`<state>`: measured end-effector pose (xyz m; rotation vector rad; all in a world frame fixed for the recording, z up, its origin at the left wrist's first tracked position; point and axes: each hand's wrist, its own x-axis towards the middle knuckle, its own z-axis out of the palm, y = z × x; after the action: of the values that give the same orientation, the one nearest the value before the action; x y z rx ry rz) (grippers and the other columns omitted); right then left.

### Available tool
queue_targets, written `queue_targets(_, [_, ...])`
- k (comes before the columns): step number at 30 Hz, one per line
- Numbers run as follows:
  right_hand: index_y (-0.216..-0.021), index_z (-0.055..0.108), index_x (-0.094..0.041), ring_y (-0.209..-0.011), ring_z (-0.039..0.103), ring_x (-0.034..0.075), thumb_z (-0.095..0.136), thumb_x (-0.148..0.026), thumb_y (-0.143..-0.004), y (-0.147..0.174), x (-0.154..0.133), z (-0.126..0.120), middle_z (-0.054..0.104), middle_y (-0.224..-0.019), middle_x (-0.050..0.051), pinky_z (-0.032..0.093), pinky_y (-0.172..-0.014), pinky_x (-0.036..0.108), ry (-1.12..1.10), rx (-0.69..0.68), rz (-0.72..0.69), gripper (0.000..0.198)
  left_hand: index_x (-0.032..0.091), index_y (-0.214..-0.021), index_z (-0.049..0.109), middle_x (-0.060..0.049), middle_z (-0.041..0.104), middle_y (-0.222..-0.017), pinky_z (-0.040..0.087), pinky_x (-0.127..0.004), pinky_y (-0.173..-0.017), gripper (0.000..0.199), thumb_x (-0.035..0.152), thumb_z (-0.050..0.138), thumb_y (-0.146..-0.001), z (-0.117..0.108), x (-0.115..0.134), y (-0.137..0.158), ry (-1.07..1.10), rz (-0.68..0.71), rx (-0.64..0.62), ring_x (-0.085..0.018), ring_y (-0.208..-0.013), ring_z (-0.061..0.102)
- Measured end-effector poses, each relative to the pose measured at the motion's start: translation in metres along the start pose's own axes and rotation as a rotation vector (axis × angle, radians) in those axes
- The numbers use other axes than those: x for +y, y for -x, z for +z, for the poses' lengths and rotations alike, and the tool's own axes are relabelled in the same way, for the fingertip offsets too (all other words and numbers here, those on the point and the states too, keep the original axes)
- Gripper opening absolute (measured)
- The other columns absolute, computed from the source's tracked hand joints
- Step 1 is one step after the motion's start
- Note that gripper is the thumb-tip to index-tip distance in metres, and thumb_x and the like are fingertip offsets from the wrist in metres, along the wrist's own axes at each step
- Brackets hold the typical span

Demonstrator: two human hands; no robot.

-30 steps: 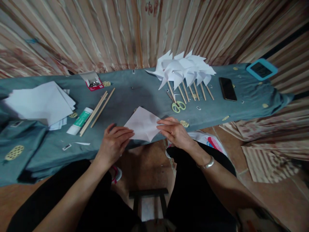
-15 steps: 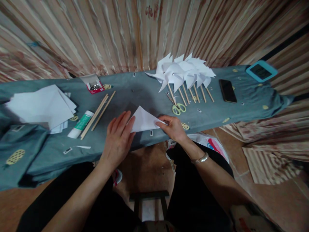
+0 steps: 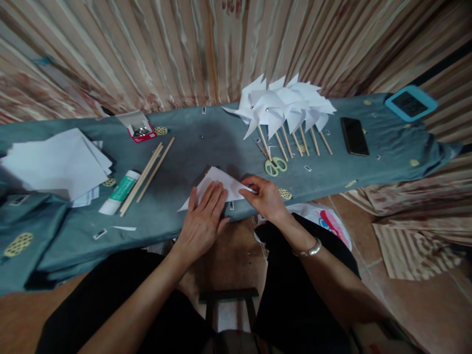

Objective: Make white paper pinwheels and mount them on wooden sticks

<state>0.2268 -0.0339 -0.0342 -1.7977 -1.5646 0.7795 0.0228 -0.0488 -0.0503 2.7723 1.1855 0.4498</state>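
A white sheet of paper (image 3: 221,178), folded into a triangle, lies near the front edge of the cloth-covered table. Flat on its left part rests my left hand (image 3: 204,216), fingers stretched out. My right hand (image 3: 263,194) pinches the paper's right corner between thumb and fingers. Beyond my right hand are green-handled scissors (image 3: 276,167), their blades partly under a stick. Several white paper pinwheels (image 3: 283,105) on wooden sticks lie overlapping at the back.
To the left are loose wooden sticks (image 3: 142,179), a glue stick (image 3: 120,192), a stack of white paper (image 3: 55,164) and an open red box (image 3: 142,132) of small metal pieces. A phone (image 3: 354,136) and a blue-framed device (image 3: 411,103) lie at the right.
My left hand has moved right and now lies flat across the folded paper, whose left point shows. My right hand keeps its pinch on the right corner. The view has shifted slightly.
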Motion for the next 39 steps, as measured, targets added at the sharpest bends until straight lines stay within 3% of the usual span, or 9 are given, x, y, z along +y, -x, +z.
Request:
queue_targets(20, [-0.089,0.069,-0.021,-0.074,0.064,0.017,0.063,-0.021,-0.077,0.0037,-0.0010,-0.0003,0.071,-0.089,0.003,0.051,-0.073,0.030,-0.007,0.034,-0.040,0.013,0.015,-0.147,0.034,-0.020,0.042,-0.150,0.013,-0.063,-0.117,0.059,0.043,0.045,-0.096,0.0025,-0.0001,-0.0074,0.031,-0.024,-0.013,-0.033,-0.141,0.037])
queue_targets(39, [-0.093,0.068,-0.019,-0.074,0.065,0.017,0.064,-0.018,-0.078,0.0056,-0.0013,0.0005,0.072,-0.093,0.004,0.053,-0.077,0.032,0.064,0.052,-0.078,0.015,0.007,-0.143,0.039,-0.022,0.044,-0.148,0.015,-0.061,-0.117,0.060,0.046,0.043,-0.097,0.0048,-0.0001,-0.0074,-0.013,-0.008,-0.030,-0.034,-0.140,0.038])
